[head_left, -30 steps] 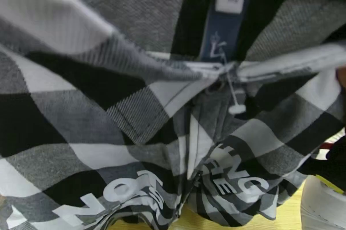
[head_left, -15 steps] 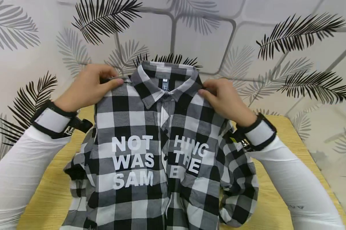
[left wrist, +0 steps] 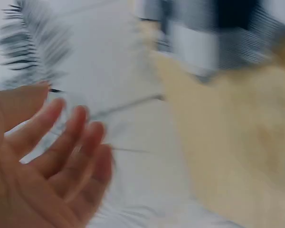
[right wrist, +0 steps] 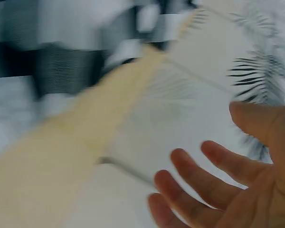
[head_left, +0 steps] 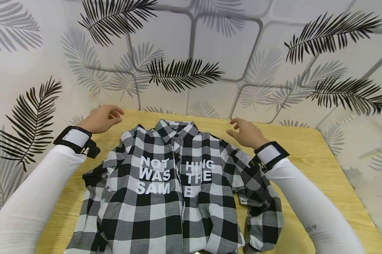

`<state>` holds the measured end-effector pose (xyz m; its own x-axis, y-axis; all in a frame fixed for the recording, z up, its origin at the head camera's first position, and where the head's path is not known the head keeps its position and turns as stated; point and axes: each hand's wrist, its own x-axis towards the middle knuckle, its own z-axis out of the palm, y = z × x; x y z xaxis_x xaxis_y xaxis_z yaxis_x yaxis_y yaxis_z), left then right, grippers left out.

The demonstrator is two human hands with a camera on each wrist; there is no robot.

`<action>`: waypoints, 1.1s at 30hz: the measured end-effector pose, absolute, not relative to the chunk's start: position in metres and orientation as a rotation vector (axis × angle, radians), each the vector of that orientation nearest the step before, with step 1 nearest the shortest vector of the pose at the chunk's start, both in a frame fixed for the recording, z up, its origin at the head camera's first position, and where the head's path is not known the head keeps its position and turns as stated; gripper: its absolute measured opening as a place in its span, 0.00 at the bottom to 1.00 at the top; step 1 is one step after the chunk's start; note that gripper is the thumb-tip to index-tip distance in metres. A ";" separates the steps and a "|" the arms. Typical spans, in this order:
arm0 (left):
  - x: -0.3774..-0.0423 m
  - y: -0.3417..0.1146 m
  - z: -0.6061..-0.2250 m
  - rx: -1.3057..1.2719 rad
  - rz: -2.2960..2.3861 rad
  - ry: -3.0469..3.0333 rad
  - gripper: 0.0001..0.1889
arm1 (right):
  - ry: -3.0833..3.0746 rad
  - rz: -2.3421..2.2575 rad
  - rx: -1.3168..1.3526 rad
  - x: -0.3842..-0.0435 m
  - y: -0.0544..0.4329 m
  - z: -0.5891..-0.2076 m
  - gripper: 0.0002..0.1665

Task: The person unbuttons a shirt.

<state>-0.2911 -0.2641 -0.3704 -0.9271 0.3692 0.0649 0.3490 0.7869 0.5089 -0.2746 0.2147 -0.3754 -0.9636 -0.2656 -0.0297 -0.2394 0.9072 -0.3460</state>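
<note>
A black, white and grey checked shirt (head_left: 159,208) with white printed letters lies front up, its collar (head_left: 176,131) toward the far side. Off the shirt's left shoulder area in the head view, my left hand (head_left: 103,119) hovers with loosely bent fingers and nothing in them. My right hand (head_left: 246,133) is raised beyond the opposite shoulder, also holding nothing. Both wrist views show relaxed, spread fingers, the left hand (left wrist: 57,156) and the right hand (right wrist: 228,175) each apart from the blurred cloth. The sleeve at right (head_left: 264,211) bends down along the shirt's side; the shirt's hem is out of frame.
The shirt lies on a yellow wood-grain table (head_left: 305,158). Behind the table's far edge stands a pale wall (head_left: 222,46) printed with black and grey leaves. Each wrist wears a strapped camera, such as the right one (head_left: 271,155).
The shirt was close to the camera, then held up at its shoulders by both hands. Now it lies lower on the table, and both hands have let go and moved apart from it.
</note>
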 end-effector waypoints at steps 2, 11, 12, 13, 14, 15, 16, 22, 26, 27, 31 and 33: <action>-0.288 -0.274 -0.390 0.558 0.737 2.873 0.20 | 2.939 -0.478 -0.375 -0.273 0.225 -0.394 0.32; -0.268 -0.280 -0.442 0.553 0.711 2.517 0.26 | 2.861 -0.471 -0.298 -0.256 0.248 -0.444 0.33; -0.266 -0.281 -0.442 0.585 0.744 2.485 0.24 | 2.864 -0.495 -0.342 -0.254 0.250 -0.444 0.30; -0.266 -0.282 -0.442 0.618 0.775 2.457 0.22 | 2.855 -0.534 -0.383 -0.253 0.253 -0.443 0.27; -0.266 -0.284 -0.442 0.624 0.811 2.434 0.21 | 2.838 -0.565 -0.417 -0.252 0.256 -0.442 0.24; -0.265 -0.287 -0.440 0.612 0.853 2.426 0.20 | 2.820 -0.591 -0.447 -0.252 0.260 -0.441 0.21; -0.266 -0.289 -0.439 0.589 0.911 2.422 0.21 | 2.811 -0.604 -0.479 -0.253 0.264 -0.439 0.20; -0.274 -0.302 -0.430 0.359 1.139 2.732 0.25 | 3.017 -0.652 -0.358 -0.263 0.290 -0.432 0.16; -0.280 -0.300 -0.425 0.236 1.208 3.014 0.22 | 3.334 -0.628 -0.199 -0.266 0.293 -0.428 0.16; -0.281 -0.297 -0.423 0.229 1.216 3.059 0.23 | 3.399 -0.591 -0.206 -0.265 0.291 -0.427 0.17; -0.273 -0.274 -0.410 0.417 1.171 3.190 0.20 | 3.445 -0.495 -0.444 -0.250 0.270 -0.421 0.24; -0.261 -0.253 -0.399 0.575 1.156 3.166 0.14 | 3.336 -0.545 -0.633 -0.235 0.252 -0.416 0.23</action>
<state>-0.2610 -0.2526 -0.3992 -0.9063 0.2128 0.3651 0.3980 0.7204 0.5680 -0.2354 0.2522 -0.4159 -0.8899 -0.3027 0.3412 -0.3956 0.8846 -0.2469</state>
